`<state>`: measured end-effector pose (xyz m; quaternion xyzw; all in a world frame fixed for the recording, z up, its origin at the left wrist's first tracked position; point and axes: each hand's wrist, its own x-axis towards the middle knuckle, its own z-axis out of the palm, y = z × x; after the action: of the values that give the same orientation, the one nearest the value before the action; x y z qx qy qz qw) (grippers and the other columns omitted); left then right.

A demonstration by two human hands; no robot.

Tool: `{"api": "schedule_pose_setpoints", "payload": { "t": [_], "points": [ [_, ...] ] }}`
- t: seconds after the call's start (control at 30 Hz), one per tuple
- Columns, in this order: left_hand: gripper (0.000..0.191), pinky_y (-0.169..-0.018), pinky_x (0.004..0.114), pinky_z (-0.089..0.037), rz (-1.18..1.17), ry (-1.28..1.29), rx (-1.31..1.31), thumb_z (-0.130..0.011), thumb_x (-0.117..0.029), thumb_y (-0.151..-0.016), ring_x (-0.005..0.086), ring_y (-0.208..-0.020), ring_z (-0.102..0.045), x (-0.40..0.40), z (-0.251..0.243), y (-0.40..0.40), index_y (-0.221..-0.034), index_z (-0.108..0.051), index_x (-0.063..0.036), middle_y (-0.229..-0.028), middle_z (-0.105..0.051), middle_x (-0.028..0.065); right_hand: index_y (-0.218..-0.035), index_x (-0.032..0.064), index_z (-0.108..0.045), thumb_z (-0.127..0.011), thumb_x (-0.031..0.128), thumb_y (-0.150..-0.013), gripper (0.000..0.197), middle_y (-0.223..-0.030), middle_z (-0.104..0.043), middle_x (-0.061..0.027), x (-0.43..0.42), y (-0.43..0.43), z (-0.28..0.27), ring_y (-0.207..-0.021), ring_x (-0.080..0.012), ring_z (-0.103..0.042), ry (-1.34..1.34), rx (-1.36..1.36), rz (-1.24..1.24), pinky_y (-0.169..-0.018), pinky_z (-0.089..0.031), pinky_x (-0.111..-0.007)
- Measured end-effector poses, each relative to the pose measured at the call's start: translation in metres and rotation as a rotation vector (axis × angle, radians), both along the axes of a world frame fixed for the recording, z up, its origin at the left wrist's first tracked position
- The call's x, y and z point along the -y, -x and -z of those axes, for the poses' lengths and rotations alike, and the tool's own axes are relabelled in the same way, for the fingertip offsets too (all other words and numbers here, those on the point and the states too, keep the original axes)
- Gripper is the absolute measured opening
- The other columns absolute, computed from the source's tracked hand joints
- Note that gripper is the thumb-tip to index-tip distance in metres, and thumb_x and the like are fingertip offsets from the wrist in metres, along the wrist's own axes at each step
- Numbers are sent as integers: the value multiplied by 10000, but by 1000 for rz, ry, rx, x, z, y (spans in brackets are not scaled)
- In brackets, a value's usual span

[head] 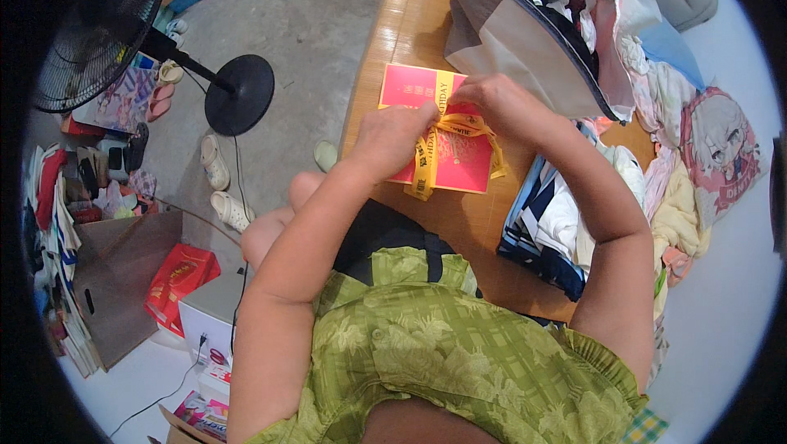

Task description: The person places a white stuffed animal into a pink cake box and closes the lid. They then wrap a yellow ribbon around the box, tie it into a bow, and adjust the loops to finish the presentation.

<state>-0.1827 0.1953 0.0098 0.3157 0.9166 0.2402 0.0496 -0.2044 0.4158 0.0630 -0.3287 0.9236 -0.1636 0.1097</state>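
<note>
A red gift box (406, 84) with a printed tree pattern lies flat on the wooden surface (363, 106) before me. Yellow ribbon (420, 167) bearing black writing is wrapped around it, with loops and loose tails near the box's middle. My left hand (396, 133) rests over the box's left part, thumb and fingers pinched at the knot of the ribbon. My right hand (492, 99) is at the box's upper right, its fingertips drawn together close to the ribbon; whether they pinch it is hidden.
Folded clothes (553, 216) lie right of the box, and a large fabric bag full of clothes (522, 44) stands beyond it. A black standing fan (240, 95) is on the concrete floor at left, near white clogs (215, 164). A cardboard box (123, 278) is at lower left.
</note>
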Motion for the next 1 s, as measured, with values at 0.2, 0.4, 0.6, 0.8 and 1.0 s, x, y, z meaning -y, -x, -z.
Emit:
{"api": "schedule_pose_setpoints", "payload": {
  "t": [0.2,0.4,0.6,0.8,1.0],
  "points": [
    [134,-641,444,-499,27,24,-87,-465,-205,-913,308,-810,-661,0,6,-3,-1010,-526,-135,-815,-665,113,-949,3,-651,-700,86,-801,177,-939,-637,-137,-21,-3,-6,-868,-289,-626,153,71,109,-759,-505,-338],
    [118,-618,434,-496,38,13,-161,-484,-205,-903,281,-782,-654,-2,16,-1,-999,-519,-145,-794,-658,89,-890,22,-629,-769,190,-746,262,-885,-647,-130,-19,-12,2,-794,-282,-628,-9,244,103,-710,-496,-369],
    [131,-625,436,-511,35,43,-132,-503,-174,-882,290,-782,-658,-2,10,-1,-1003,-519,-126,-769,-651,105,-894,48,-579,-640,131,-778,155,-896,-610,-134,-2,-15,24,-744,-330,-641,-207,-247,203,-603,-516,-387],
    [125,-616,426,-509,39,18,-164,-508,-172,-876,282,-767,-656,-3,9,-1,-991,-523,-126,-764,-646,94,-878,59,-552,-534,128,-832,85,-853,-558,-112,7,-29,38,-723,-326,-641,-223,-518,95,-542,-519,-375],
    [111,-602,424,-495,39,10,-195,-503,-179,-879,280,-745,-647,-1,12,-3,-980,-522,-138,-749,-633,82,-833,23,-611,-648,106,-735,133,-841,-635,-151,7,-15,22,-747,-336,-633,-100,-53,241,-658,-517,-409]
  ]
}}
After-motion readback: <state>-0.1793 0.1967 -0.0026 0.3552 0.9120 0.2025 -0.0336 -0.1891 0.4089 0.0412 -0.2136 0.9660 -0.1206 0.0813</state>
